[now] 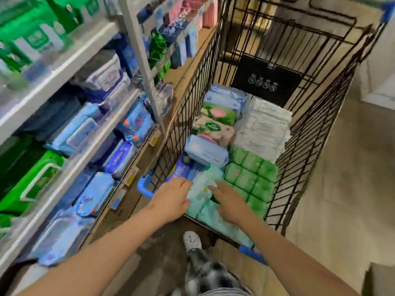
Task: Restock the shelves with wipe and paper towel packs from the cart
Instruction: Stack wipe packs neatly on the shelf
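A black wire cart stands right of the shelves and holds wipe and tissue packs. A pale green pack lies at the cart's near end. My left hand rests on its left side, fingers curled over the edge. Fingers spread, my right hand lies on its right side. Whether the pack is lifted I cannot tell. Behind it lie a light blue wipe pack, a dark blue pack, bright green packs and a stack of white packs.
The shelves on the left carry blue wipe packs and green packs, with yellow price tags on the edges. The cart's blue handle is near my left wrist. My shoe stands below the cart. Tiled floor lies to the right.
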